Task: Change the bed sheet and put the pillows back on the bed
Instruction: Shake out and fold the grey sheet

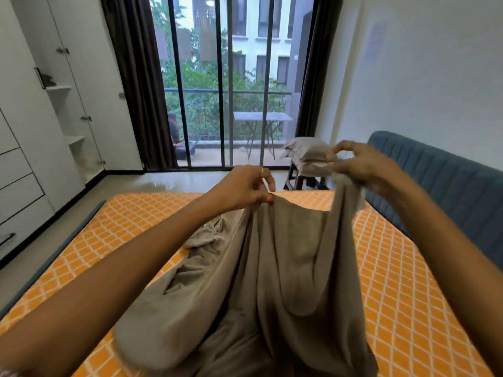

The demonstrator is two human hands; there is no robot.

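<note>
The grey-brown bed sheet (272,268) hangs between both hands above the orange-patterned mattress (136,227), its upper edge running left to right: the left hand (245,186) pinches one end, the right hand (359,164) grips the other, held slightly higher. The rest lies bunched on the mattress below, so it likely needs spreading outward. The pillows (307,153) sit stacked on a stool (295,180) beside the blue headboard (435,172), well apart from the hands.
</note>
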